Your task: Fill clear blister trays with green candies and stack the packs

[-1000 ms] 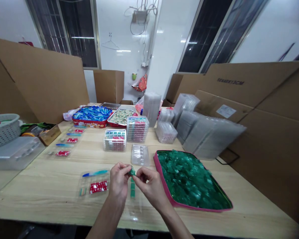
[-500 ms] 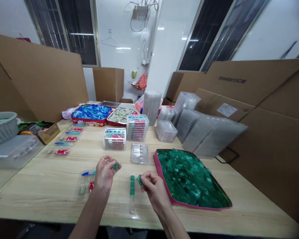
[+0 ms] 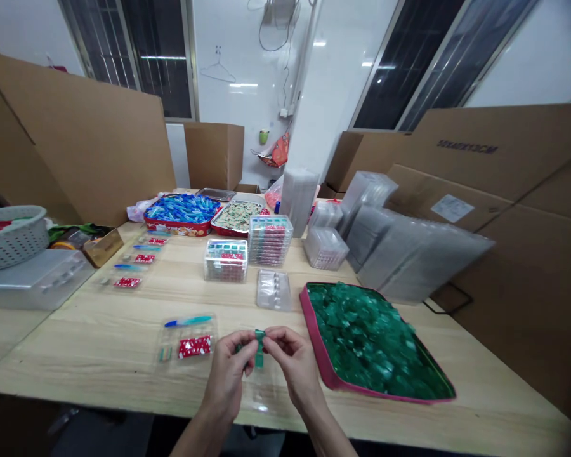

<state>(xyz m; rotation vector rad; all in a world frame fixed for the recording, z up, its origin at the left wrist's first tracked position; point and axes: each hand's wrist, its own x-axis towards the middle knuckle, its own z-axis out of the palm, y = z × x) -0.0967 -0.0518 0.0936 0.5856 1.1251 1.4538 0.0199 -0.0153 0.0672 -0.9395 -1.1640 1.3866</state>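
My left hand [image 3: 231, 368] and my right hand [image 3: 295, 365] meet above a clear plastic tray [image 3: 261, 401] near the table's front edge. Between their fingertips is a small green packet [image 3: 259, 333], pinched from both sides. Dark green also shows behind the left fingers, partly hidden. Just below the fingertips, more green packets [image 3: 259, 360] lie in the tray's narrow slot, mostly covered by my hands. Left of my left hand, the tray holds a blue pen-like stick [image 3: 188, 322], a red white-dotted packet [image 3: 195, 346] and a small striped piece [image 3: 165, 353].
A pink-rimmed bin [image 3: 324, 365] heaped with green packets stands at the right. Filled clear cases [image 3: 226, 260], an unfilled clear tray [image 3: 273, 290] and stacked plastic [image 3: 409, 260] lie beyond. Tins of blue sticks [image 3: 183, 209] and small pieces [image 3: 240, 216] stand farther back, by cardboard walls [image 3: 76, 127].
My hands have come together over the tray, the left moving right. A green packet is now pinched between both hands. The dotted packet and blue stick are uncovered; the view has shifted slightly.
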